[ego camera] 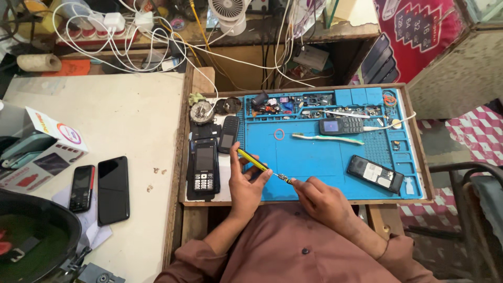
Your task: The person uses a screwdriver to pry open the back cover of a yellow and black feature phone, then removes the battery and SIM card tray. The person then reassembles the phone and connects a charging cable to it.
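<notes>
L hand (245,181) palm-up, grip closed round yellow screwdriver (255,162), held low over blue mat (314,157). R hand (319,196) curled, fingertips pinching its tip. Both wrists bent inward near tabletop edge.

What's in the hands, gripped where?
A yellow-handled screwdriver: left hand holds the handle, right hand pinches the metal tip end. Nothing else held.

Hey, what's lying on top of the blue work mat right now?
On the blue mat: a toothbrush, a grey keypad phone, an opened phone, a red ring. Both hands hide its front edge.
</notes>
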